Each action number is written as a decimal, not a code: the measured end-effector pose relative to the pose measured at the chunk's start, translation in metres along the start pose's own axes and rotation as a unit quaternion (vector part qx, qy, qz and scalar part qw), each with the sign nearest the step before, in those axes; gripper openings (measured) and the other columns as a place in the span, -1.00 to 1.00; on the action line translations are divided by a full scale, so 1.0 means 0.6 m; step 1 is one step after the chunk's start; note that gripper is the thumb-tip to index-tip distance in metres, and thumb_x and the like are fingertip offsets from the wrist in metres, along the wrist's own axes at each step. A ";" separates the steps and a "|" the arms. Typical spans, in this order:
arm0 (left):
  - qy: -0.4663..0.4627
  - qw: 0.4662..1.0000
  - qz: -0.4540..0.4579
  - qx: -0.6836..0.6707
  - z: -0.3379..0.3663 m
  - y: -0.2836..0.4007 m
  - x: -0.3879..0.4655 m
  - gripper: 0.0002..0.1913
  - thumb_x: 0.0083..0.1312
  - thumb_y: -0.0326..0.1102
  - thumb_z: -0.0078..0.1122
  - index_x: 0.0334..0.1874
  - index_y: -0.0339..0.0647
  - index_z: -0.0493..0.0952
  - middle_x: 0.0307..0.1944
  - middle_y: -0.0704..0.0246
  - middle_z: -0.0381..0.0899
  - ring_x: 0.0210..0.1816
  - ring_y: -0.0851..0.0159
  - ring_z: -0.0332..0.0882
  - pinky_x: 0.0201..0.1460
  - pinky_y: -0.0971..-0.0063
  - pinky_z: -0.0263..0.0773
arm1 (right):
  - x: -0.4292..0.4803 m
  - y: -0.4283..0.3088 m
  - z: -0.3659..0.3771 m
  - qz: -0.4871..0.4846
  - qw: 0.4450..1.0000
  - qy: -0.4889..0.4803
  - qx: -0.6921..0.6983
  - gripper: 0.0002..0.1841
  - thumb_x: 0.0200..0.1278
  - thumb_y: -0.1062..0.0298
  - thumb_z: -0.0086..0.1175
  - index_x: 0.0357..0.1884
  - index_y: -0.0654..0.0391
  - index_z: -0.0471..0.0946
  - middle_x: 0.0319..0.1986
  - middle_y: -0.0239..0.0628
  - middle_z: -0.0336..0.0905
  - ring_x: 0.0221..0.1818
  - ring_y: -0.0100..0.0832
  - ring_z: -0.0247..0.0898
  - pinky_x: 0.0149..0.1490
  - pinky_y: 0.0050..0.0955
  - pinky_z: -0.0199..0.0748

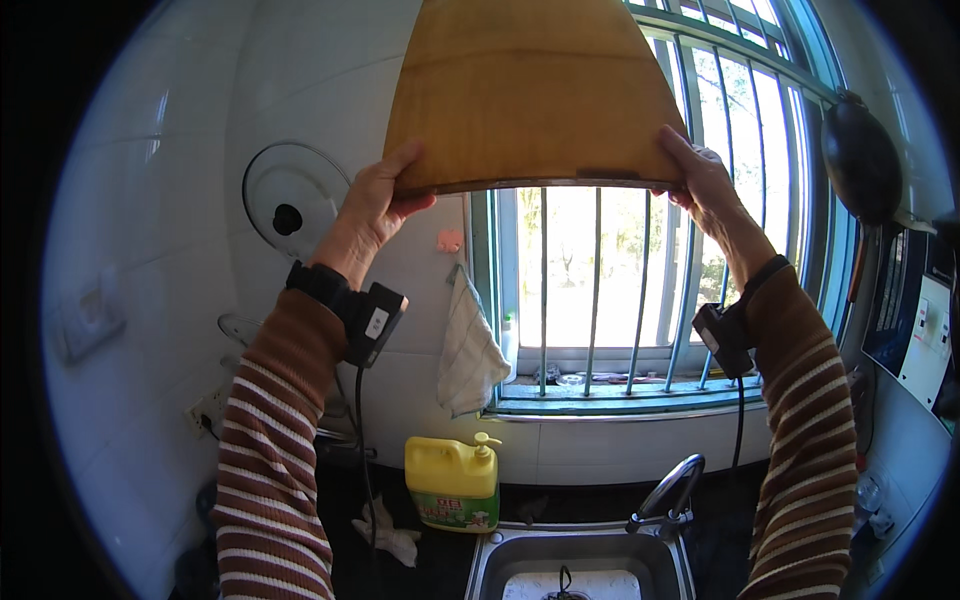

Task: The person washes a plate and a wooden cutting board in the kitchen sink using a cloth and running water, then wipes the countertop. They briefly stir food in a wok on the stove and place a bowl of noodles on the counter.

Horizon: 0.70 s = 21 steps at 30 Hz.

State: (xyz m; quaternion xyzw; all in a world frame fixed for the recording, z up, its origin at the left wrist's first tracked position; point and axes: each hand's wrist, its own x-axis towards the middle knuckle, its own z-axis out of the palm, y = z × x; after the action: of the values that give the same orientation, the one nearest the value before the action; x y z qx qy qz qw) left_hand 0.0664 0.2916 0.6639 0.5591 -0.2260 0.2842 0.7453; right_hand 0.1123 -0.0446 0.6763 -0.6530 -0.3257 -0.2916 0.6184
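A wide brown board [529, 112], which looks wooden, is held up high in front of the window, its far end cut off by the top of the picture. My left hand [379, 195] grips its lower left corner, thumb on the face and fingers underneath. At the lower right corner my right hand [697, 176] holds it the same way. A dark mark runs along the near edge close to the right hand. Both wrists carry strapped black devices with cables hanging down.
Below is a steel sink [480, 570] with a curved faucet [679, 487]. Left of it stand a yellow pump jug [451, 480] and a crumpled cloth [388, 534]. A towel [469, 345] hangs beside the barred window [592, 300]. A glass lid [289, 187] and black pan [862, 161] hang on the walls.
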 end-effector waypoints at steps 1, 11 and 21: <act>0.001 1.000 0.002 0.008 -0.003 0.005 0.013 -0.63 0.05 -0.11 0.29 -0.24 -0.21 0.45 -0.37 0.35 0.50 -0.47 0.35 0.49 -0.56 0.58 0.50 | 0.009 0.005 0.005 0.004 1.000 0.003 0.002 -0.52 0.12 -0.09 0.03 -0.43 0.26 0.50 -0.73 -0.29 0.46 -0.76 -0.65 0.32 -0.68 -0.76 0.18; 0.015 0.994 0.050 0.099 -0.032 0.018 0.120 -0.42 -0.07 0.00 0.34 -0.13 -0.30 0.42 -0.27 0.25 0.50 -0.33 0.28 0.49 -0.45 0.52 0.48 | 0.057 0.037 0.054 0.014 0.997 0.023 0.073 -0.55 0.15 0.02 0.05 -0.32 0.33 0.45 -0.65 -0.25 0.48 -0.77 -0.58 0.33 -0.72 -0.76 0.22; 0.059 0.980 0.050 0.183 -0.072 -0.009 0.136 -0.38 -0.04 0.05 0.30 -0.07 -0.32 0.40 -0.17 0.24 0.46 -0.23 0.30 0.46 -0.42 0.52 0.49 | 0.058 0.141 0.127 0.054 0.986 0.010 0.159 -0.56 0.16 0.04 0.04 -0.27 0.32 0.40 -0.60 -0.28 0.45 -0.75 -0.59 0.28 -0.69 -0.69 0.24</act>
State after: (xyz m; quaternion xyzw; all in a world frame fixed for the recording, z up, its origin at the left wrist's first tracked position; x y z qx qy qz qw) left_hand 0.1310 0.3460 0.7015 0.6561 -0.1538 0.3904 0.6273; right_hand 0.1986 0.0315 0.6466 -0.5603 -0.3254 -0.2088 0.7326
